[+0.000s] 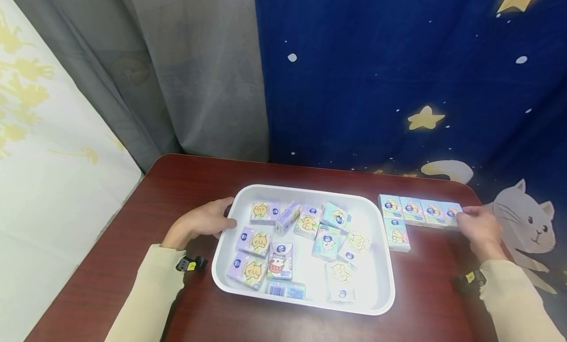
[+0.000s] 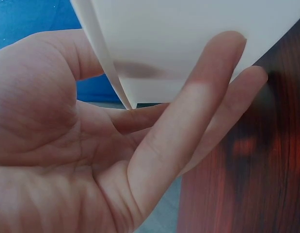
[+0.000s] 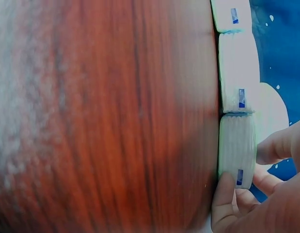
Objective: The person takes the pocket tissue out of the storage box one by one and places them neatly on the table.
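Observation:
A white plastic tray [image 1: 372, 288] holds several small tissue packs in purple, teal and white wrappers with cartoon prints. My left hand [image 1: 205, 219] grips its left rim. In the left wrist view, fingers curve beneath the tray's wall [image 2: 154, 39] and the thumb lies at its other side. Right of the tray, several light blue tissue packs stand side by side in a row, and another pack [image 1: 397, 234] sits in front of the leftmost. My right hand [image 1: 480, 231] pinches the row's rightmost tissue pack [image 1: 451, 213], whose end touches its neighbour [image 3: 239, 73] in the right wrist view.
Tray and packs rest on a dark red-brown wooden table [image 1: 186, 177]. Behind its far edge hang a grey curtain [image 1: 217, 86] and a blue star-print curtain [image 1: 345, 86]. A white cloth with yellow prints [image 1: 48, 184] hangs at the left.

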{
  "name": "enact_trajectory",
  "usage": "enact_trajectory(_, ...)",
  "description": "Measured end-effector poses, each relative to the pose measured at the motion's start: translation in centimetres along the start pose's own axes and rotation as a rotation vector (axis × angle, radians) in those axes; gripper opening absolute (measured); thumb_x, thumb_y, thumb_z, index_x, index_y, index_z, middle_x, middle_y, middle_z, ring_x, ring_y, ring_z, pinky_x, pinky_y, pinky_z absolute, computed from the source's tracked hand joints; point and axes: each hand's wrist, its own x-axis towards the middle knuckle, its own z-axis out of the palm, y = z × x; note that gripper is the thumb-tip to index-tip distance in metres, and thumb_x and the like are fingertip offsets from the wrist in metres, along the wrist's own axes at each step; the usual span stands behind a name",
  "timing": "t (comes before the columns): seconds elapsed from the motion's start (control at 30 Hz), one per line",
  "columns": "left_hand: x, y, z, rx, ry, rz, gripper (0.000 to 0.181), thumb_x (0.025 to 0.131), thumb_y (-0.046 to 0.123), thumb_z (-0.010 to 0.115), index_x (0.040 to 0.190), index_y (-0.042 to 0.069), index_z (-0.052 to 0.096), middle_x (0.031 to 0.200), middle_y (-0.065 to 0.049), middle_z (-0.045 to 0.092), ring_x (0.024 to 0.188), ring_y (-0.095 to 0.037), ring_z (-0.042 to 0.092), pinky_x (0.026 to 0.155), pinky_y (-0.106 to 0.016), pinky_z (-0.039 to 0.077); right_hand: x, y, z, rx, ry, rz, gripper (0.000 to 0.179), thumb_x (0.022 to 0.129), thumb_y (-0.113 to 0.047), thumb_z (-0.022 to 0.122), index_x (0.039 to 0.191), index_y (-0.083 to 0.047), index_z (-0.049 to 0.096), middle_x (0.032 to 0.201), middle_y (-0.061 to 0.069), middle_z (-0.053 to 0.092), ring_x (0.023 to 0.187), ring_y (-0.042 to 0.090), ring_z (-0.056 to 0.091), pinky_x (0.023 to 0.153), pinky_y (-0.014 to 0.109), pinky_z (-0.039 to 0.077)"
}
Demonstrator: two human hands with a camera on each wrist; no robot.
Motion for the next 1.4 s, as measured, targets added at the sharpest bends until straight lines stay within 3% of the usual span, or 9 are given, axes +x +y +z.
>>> enact_trajectory(0.27, -0.2, 0.1, 0.1, -0.001, 0.002, -0.007, 0.055, 0.102, 0.001, 0.068, 0.151, -0.006, 0.045, 0.110, -0.017, 0.076, 0.089, -0.032, 0.081, 0.074, -0.050, 0.069, -0.6, -0.2, -0.1, 0.053, 0.011, 0.025, 0.064, 0.107, -0.026, 0.048, 0.155, 0.016, 0.040, 0.153, 0.044, 0.041, 0.132, 0.060, 0.044, 0.106, 0.071, 0.046)
enact_trajectory(0.4, -0.2, 0.2, 0.0, 0.001, 0.003, -0.009, 0.055, 0.102, 0.002, 0.069, 0.152, -0.005, 0.045, 0.111, -0.017, 0.076, 0.090, -0.032, 0.081, 0.074, -0.050, 0.069, -0.9, -0.7, 0.0, 0.052, 0.079, 0.027, 0.063, 0.108, -0.032, 0.049, 0.152, 0.013, 0.045, 0.152, 0.040, 0.046, 0.135, 0.058, 0.043, 0.102, 0.067, 0.043)
enact_trajectory(0.6, -0.1, 0.1, 0.0, 0.000, 0.002, -0.002, 0.056, 0.101, 0.001, 0.069, 0.151, -0.005, 0.045, 0.111, -0.017, 0.076, 0.090, -0.033, 0.081, 0.073, -0.050, 0.069, -1.8, -2.2, 0.4, 0.046, 0.168, -0.057, 0.059, 0.109, -0.033, 0.051, 0.149, 0.009, 0.053, 0.149, 0.036, 0.056, 0.135, 0.052, 0.048, 0.092, 0.056, 0.043)
enact_trajectory(1.03, 0.0, 0.1, 0.0, 0.008, 0.003, -0.008, 0.056, 0.102, 0.000, 0.067, 0.152, -0.006, 0.045, 0.110, -0.017, 0.076, 0.089, -0.032, 0.081, 0.073, -0.050, 0.069, -6.6, -9.1, 2.3, 0.029, 0.006, -0.287, 0.049, 0.112, -0.033, 0.053, 0.143, 0.004, 0.060, 0.151, 0.033, 0.056, 0.139, 0.056, 0.048, 0.111, 0.076, 0.038)
enact_trajectory(1.2, -0.1, 0.2, 0.0, 0.002, 0.002, -0.009, 0.055, 0.102, 0.001, 0.068, 0.152, -0.006, 0.045, 0.110, -0.017, 0.076, 0.089, -0.032, 0.081, 0.074, -0.050, 0.069, -9.3, -11.6, 3.4, 0.013, -0.041, -0.442, 0.036, 0.110, -0.026, 0.059, 0.132, 0.002, 0.065, 0.141, 0.032, 0.063, 0.125, 0.052, 0.057, 0.104, 0.071, 0.045)
enact_trajectory(1.4, -0.1, 0.2, 0.0, 0.006, 0.004, -0.011, 0.055, 0.102, 0.001, 0.069, 0.151, -0.005, 0.045, 0.111, -0.017, 0.076, 0.090, -0.032, 0.081, 0.075, -0.051, 0.069, -12.6, -14.1, 4.6, -0.023, -0.096, -0.591, 0.020, 0.105, -0.020, 0.069, 0.118, -0.005, 0.071, 0.128, 0.022, 0.069, 0.111, 0.041, 0.062, 0.090, 0.054, 0.050)
